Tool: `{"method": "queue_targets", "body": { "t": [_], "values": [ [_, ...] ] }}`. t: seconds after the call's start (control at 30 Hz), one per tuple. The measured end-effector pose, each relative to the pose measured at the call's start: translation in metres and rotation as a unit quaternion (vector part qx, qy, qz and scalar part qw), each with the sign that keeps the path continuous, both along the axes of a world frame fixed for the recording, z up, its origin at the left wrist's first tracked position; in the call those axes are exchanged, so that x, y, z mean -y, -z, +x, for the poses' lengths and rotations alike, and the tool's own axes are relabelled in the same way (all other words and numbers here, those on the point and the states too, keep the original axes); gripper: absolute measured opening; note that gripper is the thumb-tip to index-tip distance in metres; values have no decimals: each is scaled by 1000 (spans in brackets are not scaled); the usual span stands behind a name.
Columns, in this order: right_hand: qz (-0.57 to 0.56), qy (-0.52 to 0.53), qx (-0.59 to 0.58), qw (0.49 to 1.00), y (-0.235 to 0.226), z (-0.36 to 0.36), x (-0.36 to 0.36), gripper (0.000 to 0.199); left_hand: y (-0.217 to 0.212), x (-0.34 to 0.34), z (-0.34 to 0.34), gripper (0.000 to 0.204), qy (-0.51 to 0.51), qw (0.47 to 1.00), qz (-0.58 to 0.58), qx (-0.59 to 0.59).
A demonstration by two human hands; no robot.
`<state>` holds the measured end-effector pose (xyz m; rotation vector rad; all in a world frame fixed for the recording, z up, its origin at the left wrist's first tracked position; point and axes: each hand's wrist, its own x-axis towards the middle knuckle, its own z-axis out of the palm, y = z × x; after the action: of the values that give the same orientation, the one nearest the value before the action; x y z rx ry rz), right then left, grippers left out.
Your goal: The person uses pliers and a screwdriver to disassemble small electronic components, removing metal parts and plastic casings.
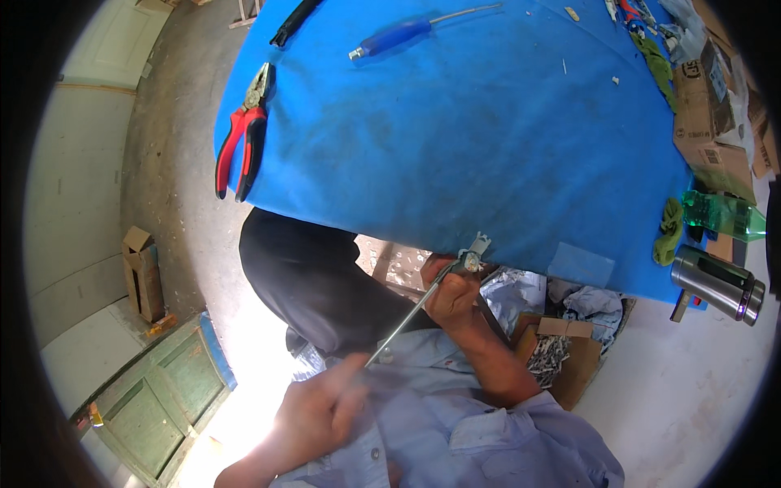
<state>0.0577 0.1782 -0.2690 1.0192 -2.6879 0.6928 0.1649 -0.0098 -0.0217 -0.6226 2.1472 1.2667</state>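
My left hand, slightly blurred, is closed around the handle end of a long steel-shafted screwdriver. Its handle is hidden inside the fist. The shaft runs up and to the right, and its far end meets a small silvery metal part. That part is pinched in the fingers of my right hand, just at the near edge of the blue-covered table. Exactly where the tip sits on the part cannot be made out.
Red-and-black pliers and a blue-handled screwdriver lie on the cloth. On the right are a steel flask, a green bottle and a cardboard box. Below the table edge, an open carton holds small metal pieces.
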Motion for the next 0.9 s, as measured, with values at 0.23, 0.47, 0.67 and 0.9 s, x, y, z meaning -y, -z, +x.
{"method": "queue_targets", "body": {
  "t": [0.23,0.47,0.67,0.9],
  "values": [
    [-373,-2,308,875,-18,-10,11,35,17,20,10,38,-71,982,150,84],
    [-368,-3,304,879,-20,-14,12,52,21,24,1,44,-196,913,309,180],
    [-389,2,328,861,-22,-14,12,59,37,30,5,46,-232,864,407,183],
    [-398,27,330,855,-39,-17,19,64,54,26,19,45,-255,813,494,171]
  ]
}}
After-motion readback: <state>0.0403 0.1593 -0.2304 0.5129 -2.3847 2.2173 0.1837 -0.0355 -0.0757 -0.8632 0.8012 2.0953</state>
